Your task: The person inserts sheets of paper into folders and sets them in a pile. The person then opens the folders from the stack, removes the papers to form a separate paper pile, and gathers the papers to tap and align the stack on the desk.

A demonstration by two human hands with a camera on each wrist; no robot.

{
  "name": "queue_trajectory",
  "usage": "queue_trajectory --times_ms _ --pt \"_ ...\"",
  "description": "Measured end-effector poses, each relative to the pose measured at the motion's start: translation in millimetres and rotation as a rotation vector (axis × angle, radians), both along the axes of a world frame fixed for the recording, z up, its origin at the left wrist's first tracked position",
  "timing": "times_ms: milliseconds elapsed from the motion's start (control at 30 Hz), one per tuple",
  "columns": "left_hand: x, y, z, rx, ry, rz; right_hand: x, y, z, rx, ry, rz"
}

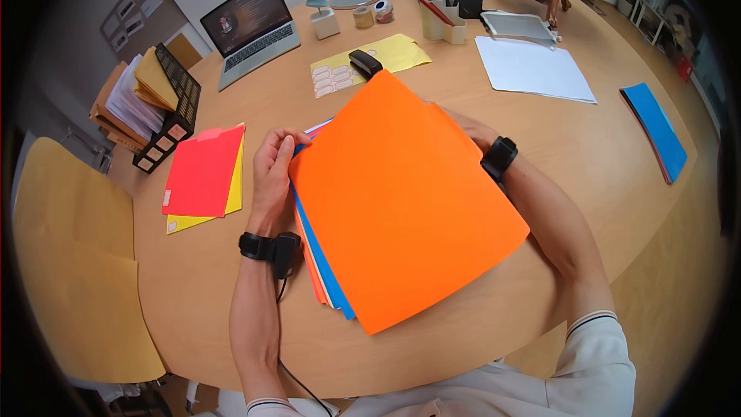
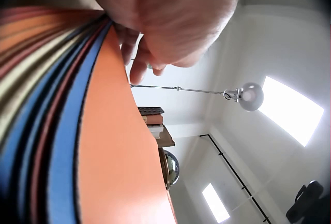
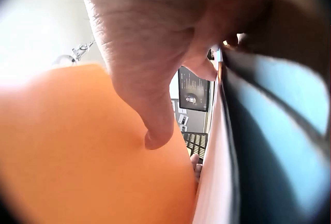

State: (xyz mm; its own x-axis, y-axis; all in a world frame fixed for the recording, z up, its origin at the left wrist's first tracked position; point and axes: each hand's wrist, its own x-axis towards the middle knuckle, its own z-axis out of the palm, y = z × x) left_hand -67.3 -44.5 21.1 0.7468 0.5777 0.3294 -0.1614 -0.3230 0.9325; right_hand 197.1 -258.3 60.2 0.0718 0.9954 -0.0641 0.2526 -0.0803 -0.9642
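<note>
A thick stack of coloured folders, with a bright orange folder on top, is held over the table between both hands. My left hand grips the stack's left edge. Blue and orange edges show below it. My right hand is at the far right side, mostly hidden behind the orange folder. In the right wrist view its thumb lies against the orange folder, and another finger is at the edge of the lower folders. Between them is a gap through which a laptop shows.
On the wooden table, a red folder overlaps a yellow one at left. Behind stand a laptop, a stapler on a yellow folder, and a pen holder. White paper and blue folders lie to the right.
</note>
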Motion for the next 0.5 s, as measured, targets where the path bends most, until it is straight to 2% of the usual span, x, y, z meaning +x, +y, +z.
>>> queue_trajectory --times_ms 100,167,300,367,500 --pt "3 -16 15 -0.029 0.066 0.035 -3 0 0 0.020 -0.026 0.000" --pt "5 -20 19 0.160 0.126 0.041 -5 0 0 0.034 -0.047 0.000" --pt "6 -34 33 0.158 0.132 0.016 -9 0 0 0.063 -0.092 -0.003" --pt "7 -39 38 0.070 0.138 0.020 -10 0 0 0.078 -0.113 -0.007" --pt "11 -38 29 0.055 0.148 0.019 -11 0 -1 0.103 -0.159 -0.012"
